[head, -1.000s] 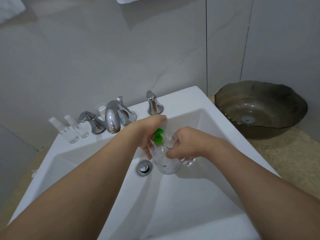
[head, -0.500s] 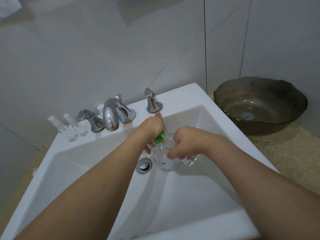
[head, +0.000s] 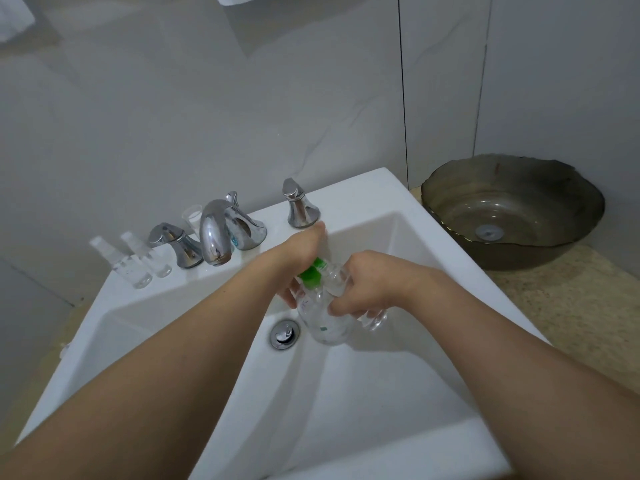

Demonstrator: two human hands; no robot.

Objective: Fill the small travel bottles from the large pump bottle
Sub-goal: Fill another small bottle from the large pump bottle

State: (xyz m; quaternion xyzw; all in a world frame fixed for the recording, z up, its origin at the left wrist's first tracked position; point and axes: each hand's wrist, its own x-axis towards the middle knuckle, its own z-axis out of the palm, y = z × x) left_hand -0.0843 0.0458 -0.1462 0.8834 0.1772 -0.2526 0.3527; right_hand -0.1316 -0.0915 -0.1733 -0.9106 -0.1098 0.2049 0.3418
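Head view: left hand (head: 300,252) grips green pump (head: 313,271) of pump bottle (head: 325,322) over sink (head: 363,188); right hand (head: 360,289) holds small bottle (head: 372,318) at its 3 o'clock; keep nozzle over mouth, press slowly; two travel bottles (head: 138,268) wait at 9 o'clock.

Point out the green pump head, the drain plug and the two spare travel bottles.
green pump head (head: 313,273), head view, on its green top.
drain plug (head: 284,333), head view, on its chrome cap.
spare travel bottles (head: 133,268), head view, on the left one's clear body.
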